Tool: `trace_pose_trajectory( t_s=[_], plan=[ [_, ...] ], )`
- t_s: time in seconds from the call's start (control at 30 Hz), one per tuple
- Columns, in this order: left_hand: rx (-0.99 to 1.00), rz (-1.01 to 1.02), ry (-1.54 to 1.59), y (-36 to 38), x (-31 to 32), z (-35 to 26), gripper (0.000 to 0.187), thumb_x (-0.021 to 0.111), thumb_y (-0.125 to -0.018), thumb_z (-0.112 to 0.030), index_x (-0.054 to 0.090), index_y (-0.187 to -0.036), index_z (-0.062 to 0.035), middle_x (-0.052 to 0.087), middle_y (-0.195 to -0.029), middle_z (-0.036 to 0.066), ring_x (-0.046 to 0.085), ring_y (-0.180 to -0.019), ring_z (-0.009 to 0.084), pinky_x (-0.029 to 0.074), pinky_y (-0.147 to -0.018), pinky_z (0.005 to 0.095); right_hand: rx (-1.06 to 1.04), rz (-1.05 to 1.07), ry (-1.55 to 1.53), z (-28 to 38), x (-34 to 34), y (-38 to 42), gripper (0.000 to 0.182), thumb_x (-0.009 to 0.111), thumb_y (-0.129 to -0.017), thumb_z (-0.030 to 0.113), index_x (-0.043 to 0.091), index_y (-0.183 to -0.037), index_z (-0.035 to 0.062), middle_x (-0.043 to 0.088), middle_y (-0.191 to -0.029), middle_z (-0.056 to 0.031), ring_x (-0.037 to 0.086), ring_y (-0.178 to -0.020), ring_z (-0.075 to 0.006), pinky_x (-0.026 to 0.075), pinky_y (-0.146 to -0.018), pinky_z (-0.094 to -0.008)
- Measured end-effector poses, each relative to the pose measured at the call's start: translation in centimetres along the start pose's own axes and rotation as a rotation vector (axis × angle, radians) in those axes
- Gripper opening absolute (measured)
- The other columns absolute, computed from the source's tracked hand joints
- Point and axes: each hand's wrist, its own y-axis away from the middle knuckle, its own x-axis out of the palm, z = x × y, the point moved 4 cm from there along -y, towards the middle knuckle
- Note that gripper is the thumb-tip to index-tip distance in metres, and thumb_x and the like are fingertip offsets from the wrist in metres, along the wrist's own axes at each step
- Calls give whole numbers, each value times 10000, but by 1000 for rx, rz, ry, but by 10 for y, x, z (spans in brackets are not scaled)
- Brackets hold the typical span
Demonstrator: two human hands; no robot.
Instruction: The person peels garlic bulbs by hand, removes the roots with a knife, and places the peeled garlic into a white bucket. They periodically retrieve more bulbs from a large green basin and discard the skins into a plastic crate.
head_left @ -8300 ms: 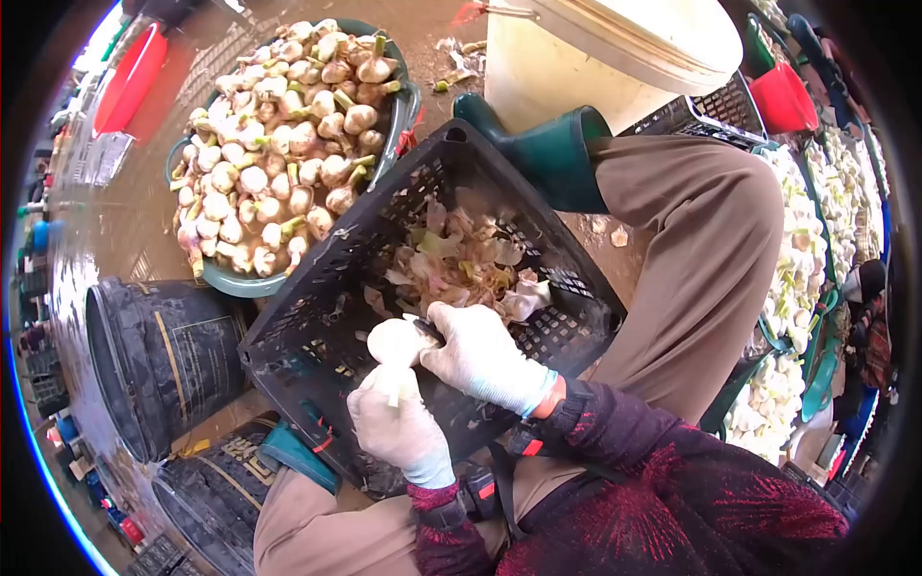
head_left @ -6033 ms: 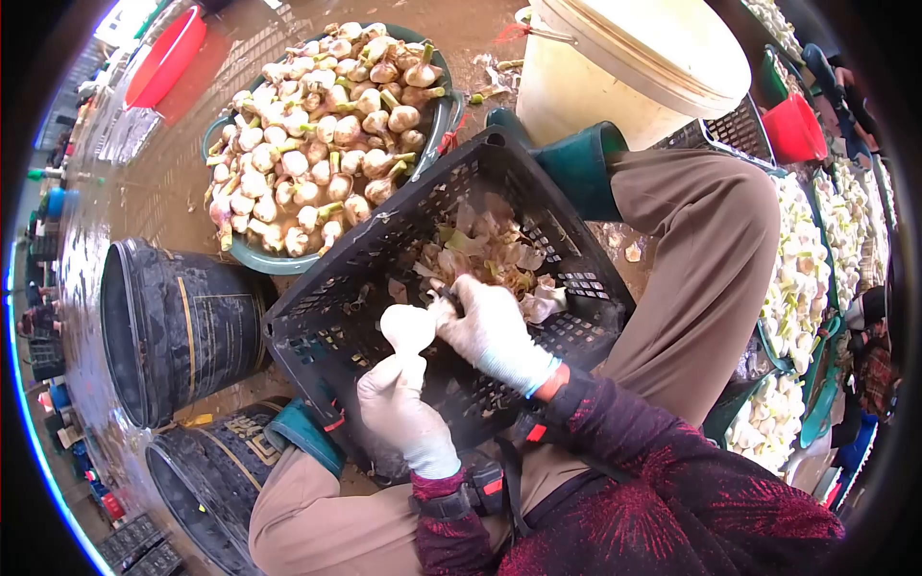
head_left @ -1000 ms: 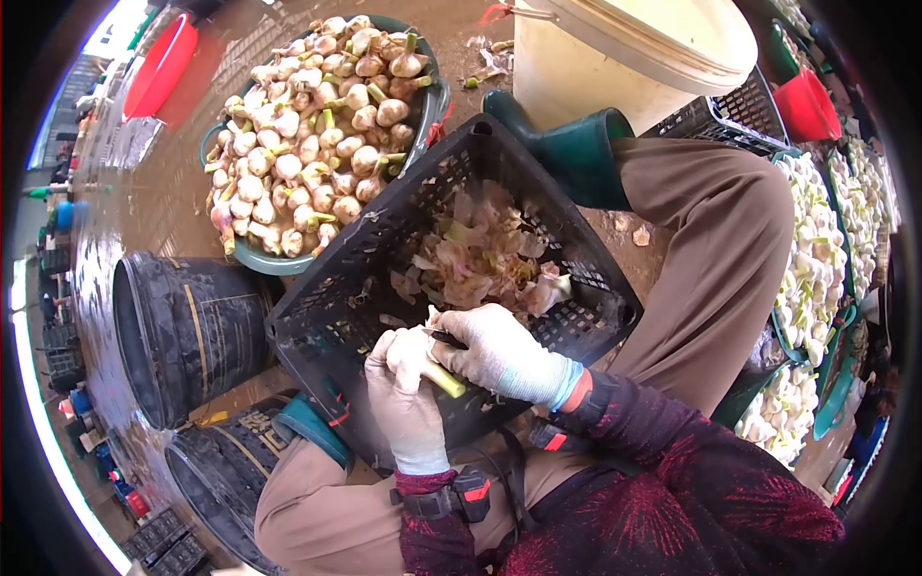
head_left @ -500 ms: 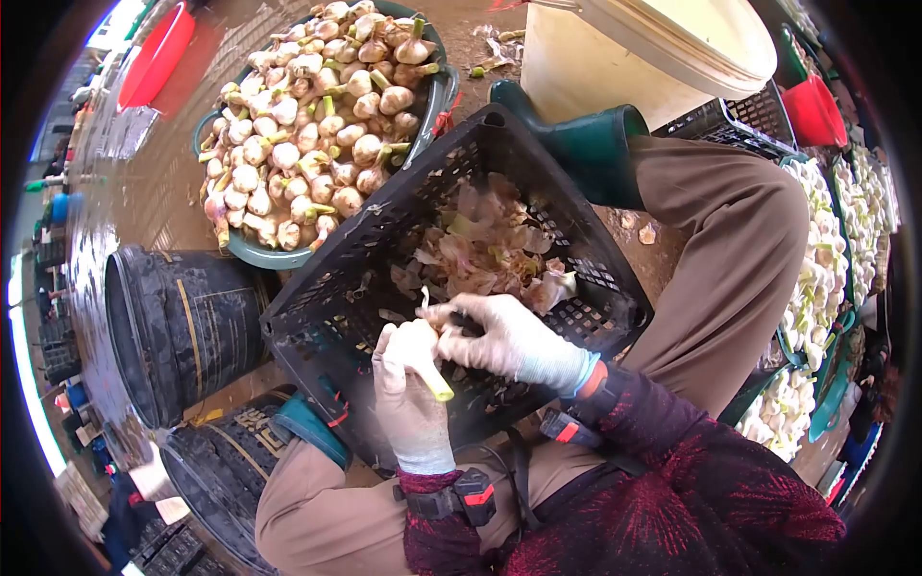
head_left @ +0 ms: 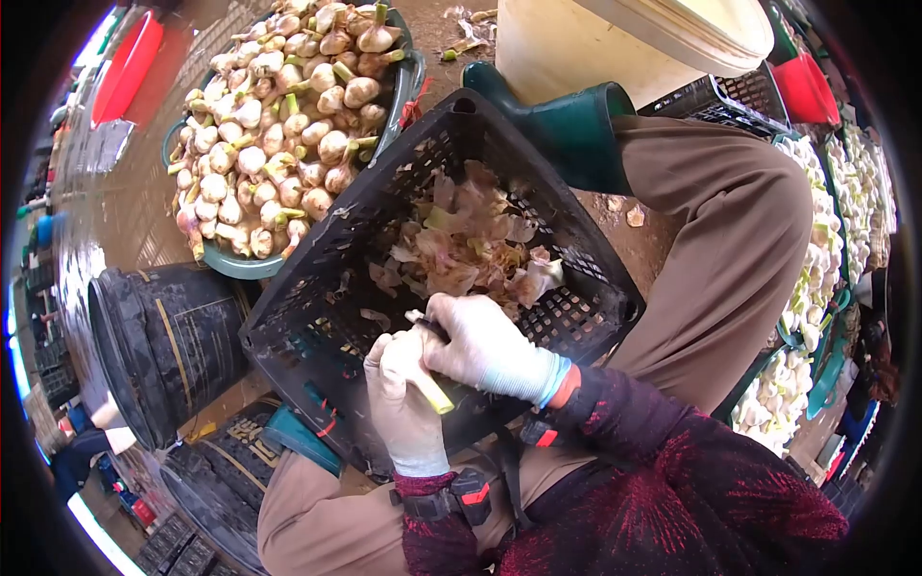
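Observation:
My left hand (head_left: 405, 418), in a white glove, is closed around a garlic bulb (head_left: 403, 355). The bulb's pale green cut stem points down to the right. Fingers bent, my right hand (head_left: 485, 346), also gloved, presses against the bulb's upper right side. A small dark thing (head_left: 434, 326) shows between its fingers, too hidden to name. Both hands are over the near part of a black plastic crate (head_left: 317, 288), which has a heap of papery garlic skins (head_left: 471, 240) inside.
A green tub (head_left: 245, 267) piled with unpeeled garlic bulbs (head_left: 279, 144) stands beyond the crate on the left. Black buckets (head_left: 173, 336) are at the left, a cream bucket (head_left: 576, 58) at the top. On the right are tubs of white garlic (head_left: 773, 403). My boot (head_left: 576, 134) flanks the crate.
My right hand has turned and moved closer over the bulb, its fingers now more closed. My left hand still holds the bulb. The whole view has shifted slightly.

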Motion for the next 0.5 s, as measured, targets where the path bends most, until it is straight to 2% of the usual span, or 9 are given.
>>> trace_pose_trajectory(
  t_s=[0.07, 0.1, 0.13, 0.2, 0.23, 0.33, 0.37, 0.47, 0.5],
  plan=[
    [-83, 14, 101, -1, 1, 2, 429, 652, -915, -229, 491, -1259, -30, 561, -1174, 125, 553, -1079, 236, 443, -969, 380, 68, -32, -128, -10, -1, -5, 220, 651, -791, 164, 600, -841, -44, 615, -757, -248, 630, -653, -350, 499, -633, -402],
    [-77, 21, 100, -2, 2, 0, 429, 652, -915, -229, 491, -1259, -30, 561, -1174, 125, 553, -1079, 236, 443, -969, 380, 120, -6, -267, -13, -1, -5, 230, 638, -819, 162, 597, -906, -47, 622, -714, -191, 613, -602, -221, 496, -599, -357],
    [-136, 49, 150, -3, 3, 0, 463, 612, -935, -278, 465, -1297, -30, 549, -1212, 136, 540, -1115, 251, 434, -981, 403, 113, -10, -267, -12, -3, -4, 230, 638, -819, 162, 597, -906, -47, 622, -714, -191, 613, -602, -221, 496, -599, -357],
    [-255, 106, 252, -1, 6, -1, 539, 532, -974, -374, 412, -1372, -31, 524, -1290, 159, 514, -1186, 280, 417, -1007, 449, 169, 150, -541, -7, 0, 3, 255, 634, -848, 177, 578, -964, -43, 619, -722, -114, 591, -630, -118, 489, -578, -305],
    [-262, 69, 249, -2, 1, -1, 508, 500, -990, -357, 416, -1376, -38, 517, -1300, 179, 525, -1169, 286, 458, -957, 450, 145, 184, -469, -3, -3, 4, 255, 614, -875, 180, 557, -1001, -34, 598, -748, -53, 578, -645, -83, 476, -573, -258],
    [-240, 203, 316, 3, 3, -14, 483, 485, -999, -327, 423, -1368, -22, 506, -1304, 205, 535, -1154, 290, 494, -914, 446, 252, 188, -840, 9, -11, 8, 226, 593, -901, 175, 560, -985, -32, 570, -737, -22, 547, -620, -69, 461, -561, -238],
    [-164, 107, 214, 5, 3, -16, 527, 518, -974, -345, 408, -1329, 29, 553, -1190, 187, 576, -1065, 301, 538, -873, 427, -135, 21, -404, 5, -17, 2, 218, 549, -937, 190, 558, -986, -23, 545, -720, 7, 518, -598, -50, 447, -565, -207],
    [-51, 37, 150, 11, 12, -27, 478, 526, -975, -318, 438, -1286, 35, 554, -1113, 158, 568, -1020, 272, 519, -890, 418, -529, 192, 80, -11, 0, 7, 359, 477, -996, 277, 510, -1226, 3, 559, -691, 3, 559, -598, -117, 469, -581, -272],
    [-52, 88, 232, 11, 19, -29, 432, 532, -977, -301, 465, -1239, 36, 545, -1040, 112, 552, -972, 230, 493, -912, 393, -245, 234, -154, 18, -11, 26, 464, 484, -1000, 304, 422, -1380, 44, 584, -685, -17, 576, -581, -161, 482, -562, -330]
  ],
)
